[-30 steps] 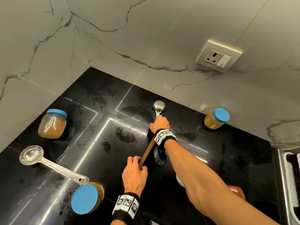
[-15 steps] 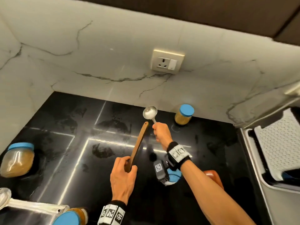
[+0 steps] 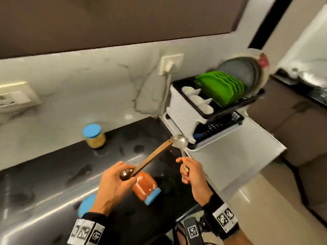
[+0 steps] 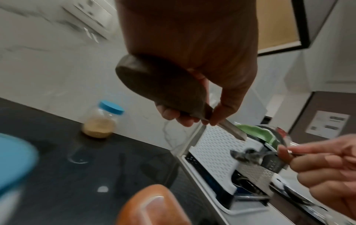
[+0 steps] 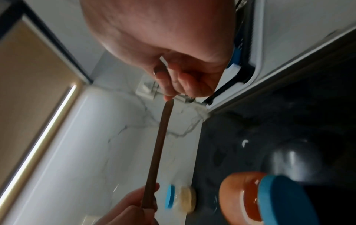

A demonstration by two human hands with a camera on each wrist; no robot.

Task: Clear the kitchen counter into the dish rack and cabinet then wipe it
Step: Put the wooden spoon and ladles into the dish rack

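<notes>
So I've swung right since a moment ago: the dish rack [image 3: 208, 103] is fully in view now, not just its edge. My left hand [image 3: 113, 184] still grips the wooden spatula [image 3: 152, 158], my right hand [image 3: 192, 172] still pinches the steel spoon [image 3: 180, 141], both lifted off the bench [image 3: 44, 183], tips almost touching beside the rack. An orange jar [image 3: 145, 188] lies underneath.

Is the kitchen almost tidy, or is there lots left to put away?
Just begun. The dish rack already holds green plates, though who put them there isn't shown. In hand: the left hand grips a wooden spoon, the right hand a steel ladle, both near the rack. Left: the upright yellow jar, the tipped orange jar, then wiping the counter.
</notes>
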